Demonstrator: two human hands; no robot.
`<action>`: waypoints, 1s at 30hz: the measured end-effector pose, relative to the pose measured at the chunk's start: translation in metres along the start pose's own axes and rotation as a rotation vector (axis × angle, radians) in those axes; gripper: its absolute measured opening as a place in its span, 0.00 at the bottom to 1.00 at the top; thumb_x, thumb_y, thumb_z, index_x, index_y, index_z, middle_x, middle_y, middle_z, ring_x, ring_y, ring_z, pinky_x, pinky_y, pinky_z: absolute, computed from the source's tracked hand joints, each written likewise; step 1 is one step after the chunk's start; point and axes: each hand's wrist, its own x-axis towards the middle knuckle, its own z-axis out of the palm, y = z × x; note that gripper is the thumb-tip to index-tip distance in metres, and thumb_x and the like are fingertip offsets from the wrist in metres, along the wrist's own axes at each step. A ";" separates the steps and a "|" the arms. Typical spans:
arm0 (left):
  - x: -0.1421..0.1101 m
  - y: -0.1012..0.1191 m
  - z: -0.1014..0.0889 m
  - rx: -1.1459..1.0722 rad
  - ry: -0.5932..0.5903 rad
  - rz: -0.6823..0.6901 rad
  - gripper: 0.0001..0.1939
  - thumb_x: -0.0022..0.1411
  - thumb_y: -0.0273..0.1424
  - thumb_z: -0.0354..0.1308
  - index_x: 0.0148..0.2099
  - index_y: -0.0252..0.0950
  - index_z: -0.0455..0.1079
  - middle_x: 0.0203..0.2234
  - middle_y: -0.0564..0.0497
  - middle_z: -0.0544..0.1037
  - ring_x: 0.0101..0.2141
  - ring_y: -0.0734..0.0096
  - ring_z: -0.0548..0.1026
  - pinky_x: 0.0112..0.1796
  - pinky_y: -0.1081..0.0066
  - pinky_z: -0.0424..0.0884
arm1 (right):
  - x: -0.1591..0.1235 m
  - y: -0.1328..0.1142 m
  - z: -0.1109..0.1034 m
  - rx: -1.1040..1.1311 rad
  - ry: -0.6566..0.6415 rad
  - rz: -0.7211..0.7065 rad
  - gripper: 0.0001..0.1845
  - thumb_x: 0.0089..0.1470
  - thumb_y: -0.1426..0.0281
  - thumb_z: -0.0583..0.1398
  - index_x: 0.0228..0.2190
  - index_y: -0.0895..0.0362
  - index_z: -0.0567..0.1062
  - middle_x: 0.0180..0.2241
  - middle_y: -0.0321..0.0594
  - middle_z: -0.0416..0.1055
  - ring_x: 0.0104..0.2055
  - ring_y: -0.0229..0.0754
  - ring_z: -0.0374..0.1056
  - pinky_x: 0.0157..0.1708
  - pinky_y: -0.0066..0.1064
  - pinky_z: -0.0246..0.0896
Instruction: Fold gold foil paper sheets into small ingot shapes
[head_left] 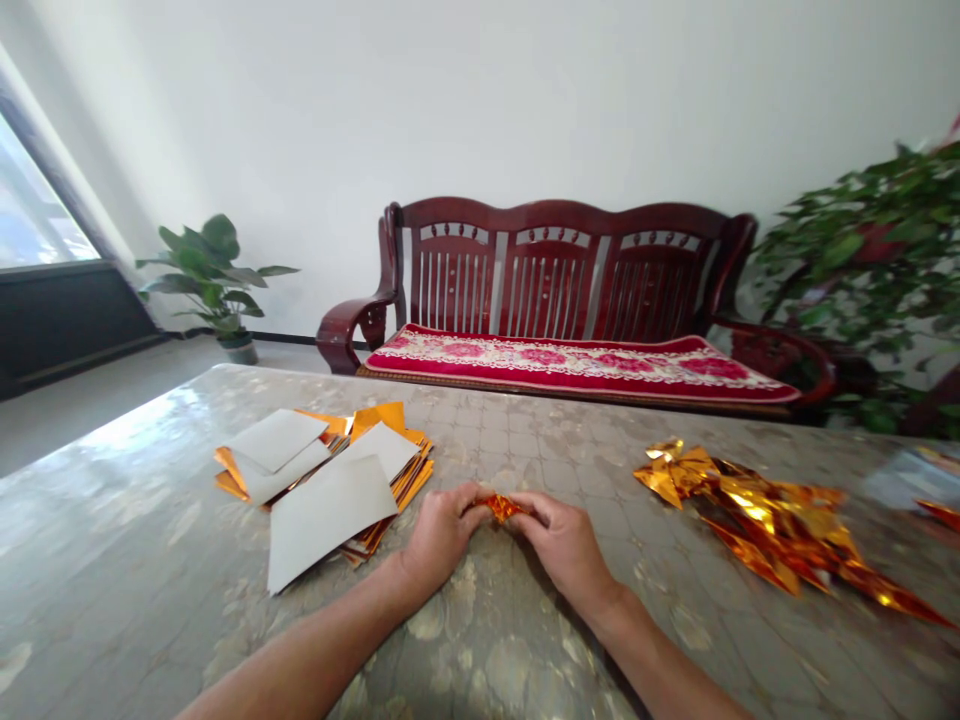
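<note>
Between my two hands, just above the table, is a small piece of shiny orange-gold foil paper (501, 507), creased and narrow. The fingers of my left hand (444, 522) pinch its left end. At the other end, my right hand (564, 540) pinches it the same way. Left of my hands lies a loose stack of foil paper sheets (330, 500), several with their pale backs up and gold edges showing. To the right sits a pile of folded gold foil pieces (765, 515), pointed and overlapping.
A grey patterned cover (480, 640) lies over the table. Clear plastic (911, 475) rests at its right side. Beyond the far edge stands a dark red wooden bench (555, 270) with a red floral cushion (562, 362). Potted plants (217, 265) flank it.
</note>
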 end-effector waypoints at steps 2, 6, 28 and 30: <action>0.000 -0.001 0.000 0.022 0.008 0.006 0.09 0.62 0.27 0.58 0.41 0.41 0.79 0.34 0.54 0.83 0.35 0.69 0.80 0.37 0.75 0.70 | 0.000 -0.003 -0.001 0.017 -0.010 0.020 0.12 0.53 0.69 0.60 0.38 0.49 0.82 0.36 0.34 0.81 0.39 0.42 0.76 0.41 0.30 0.66; -0.002 -0.002 0.000 0.037 -0.005 0.011 0.10 0.63 0.30 0.57 0.43 0.42 0.79 0.36 0.54 0.83 0.35 0.69 0.79 0.38 0.75 0.70 | -0.001 -0.010 -0.004 -0.056 -0.012 0.021 0.12 0.54 0.69 0.59 0.37 0.49 0.82 0.35 0.34 0.81 0.38 0.42 0.76 0.40 0.29 0.66; -0.017 0.012 -0.003 0.512 -0.119 0.139 0.11 0.71 0.32 0.48 0.38 0.38 0.70 0.31 0.51 0.78 0.33 0.69 0.76 0.32 0.75 0.62 | -0.012 -0.012 0.011 -0.119 0.106 -0.244 0.15 0.55 0.74 0.58 0.39 0.50 0.82 0.34 0.37 0.80 0.35 0.41 0.76 0.37 0.30 0.71; -0.018 0.012 -0.001 0.529 -0.121 0.154 0.11 0.71 0.31 0.47 0.38 0.37 0.69 0.31 0.51 0.78 0.33 0.69 0.76 0.33 0.75 0.63 | -0.012 -0.012 0.012 -0.131 0.119 -0.262 0.15 0.56 0.74 0.57 0.39 0.50 0.82 0.34 0.38 0.80 0.36 0.42 0.76 0.38 0.30 0.71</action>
